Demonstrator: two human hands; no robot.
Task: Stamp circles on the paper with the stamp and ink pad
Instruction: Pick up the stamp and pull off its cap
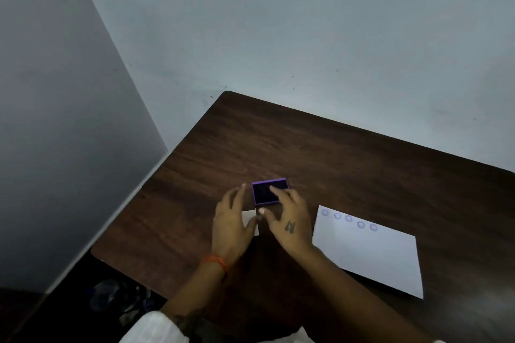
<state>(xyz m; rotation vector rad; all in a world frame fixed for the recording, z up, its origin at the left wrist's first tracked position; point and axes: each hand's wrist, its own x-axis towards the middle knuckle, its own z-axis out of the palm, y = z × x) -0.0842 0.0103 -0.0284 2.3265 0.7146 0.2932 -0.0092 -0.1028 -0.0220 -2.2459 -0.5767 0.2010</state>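
Observation:
A small purple ink pad (pixel 267 194) lies open on the dark wooden table (pixel 348 164), its dark pad facing up. My right hand (pixel 291 221) hovers over its near right side, fingers spread, with the fingertips on the pad's edge. My left hand (pixel 231 224) is just left of the pad, fingers apart, its thumb resting on a flat white piece (pixel 249 218) that lies in front of the pad. To the right lies a white sheet of paper (pixel 373 256) with a row of several purple stamped circles (pixel 349 218) along its far edge. No stamp is visible.
The table stands against a pale wall, with a grey panel (pixel 55 147) to its left. Dark clutter (pixel 117 298) lies on the floor below the table's near left corner. An orange band circles my left wrist.

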